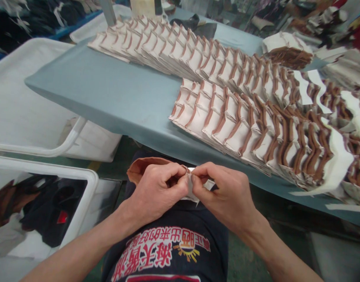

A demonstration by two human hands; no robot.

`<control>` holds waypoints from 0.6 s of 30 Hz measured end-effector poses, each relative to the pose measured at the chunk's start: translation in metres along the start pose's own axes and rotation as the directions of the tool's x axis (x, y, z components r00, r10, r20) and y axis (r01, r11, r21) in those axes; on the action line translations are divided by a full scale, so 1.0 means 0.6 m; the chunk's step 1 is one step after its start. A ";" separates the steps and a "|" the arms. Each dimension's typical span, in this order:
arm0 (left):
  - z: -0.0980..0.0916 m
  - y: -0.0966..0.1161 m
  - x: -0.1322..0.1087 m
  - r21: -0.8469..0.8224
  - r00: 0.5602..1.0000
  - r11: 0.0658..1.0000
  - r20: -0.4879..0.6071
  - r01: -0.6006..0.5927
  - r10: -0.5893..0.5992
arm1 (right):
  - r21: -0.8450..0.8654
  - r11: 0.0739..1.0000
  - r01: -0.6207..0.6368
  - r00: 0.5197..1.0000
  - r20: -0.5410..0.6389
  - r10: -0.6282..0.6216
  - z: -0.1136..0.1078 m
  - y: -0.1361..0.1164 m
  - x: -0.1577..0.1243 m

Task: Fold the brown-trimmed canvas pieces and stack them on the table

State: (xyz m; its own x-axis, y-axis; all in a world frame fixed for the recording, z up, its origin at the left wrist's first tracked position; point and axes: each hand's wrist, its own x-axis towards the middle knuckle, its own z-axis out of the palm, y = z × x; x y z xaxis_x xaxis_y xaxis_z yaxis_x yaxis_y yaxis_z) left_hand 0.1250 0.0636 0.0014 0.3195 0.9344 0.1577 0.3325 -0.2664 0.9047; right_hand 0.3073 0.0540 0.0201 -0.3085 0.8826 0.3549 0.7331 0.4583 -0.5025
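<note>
Over my lap I hold a brown leather piece (pixel 147 166) with an off-white fabric backing. Its brown part curves out behind my left hand. My left hand (pixel 164 184) is closed, thumb and forefinger pinching the edge of the piece. Close beside it, almost touching, my right hand (pixel 221 188) pinches the same edge, with some off-white fabric showing below its fingers. My fingers cover the spot where they meet. Just beyond my hands, long rows of similar brown and off-white pieces (pixel 215 113) lie overlapped on the blue-covered table (pixel 109 90).
White bins stand at the left; the nearest bin (pixel 93 188) holds dark and brown scraps. White paper strips (pixel 339 156) lie among the rows at the right. A bundle of pieces (pixel 287 49) sits at the back right. The table's near edge runs just past my hands.
</note>
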 end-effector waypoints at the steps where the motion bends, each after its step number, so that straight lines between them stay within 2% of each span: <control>1: 0.000 0.001 -0.001 -0.005 1.000 1.000 -0.002 0.001 -0.001 | 0.040 0.999 -0.034 0.999 0.019 0.034 -0.002 0.000 0.000; 6: -0.002 0.005 -0.003 -0.001 1.000 1.000 0.001 0.013 -0.013 | 0.187 0.964 -0.190 0.978 0.118 0.170 -0.010 0.000 0.005; 10: -0.003 0.010 -0.003 -0.031 0.999 0.999 0.024 0.025 -0.024 | 0.279 0.931 -0.235 0.965 0.179 0.190 -0.016 -0.001 0.009; 18: -0.003 0.008 -0.005 -0.026 0.999 0.999 0.048 0.024 -0.022 | 0.179 0.983 -0.048 0.991 0.135 0.023 -0.023 -0.002 0.001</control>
State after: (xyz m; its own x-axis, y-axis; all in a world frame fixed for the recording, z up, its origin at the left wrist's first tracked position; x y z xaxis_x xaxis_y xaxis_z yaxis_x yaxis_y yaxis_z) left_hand 0.1240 0.0601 0.0058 0.3544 0.9276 0.1182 0.3166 -0.2379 0.9182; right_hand 0.3144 0.0524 0.0320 -0.3703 0.8991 0.2332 0.6263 0.4271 -0.6521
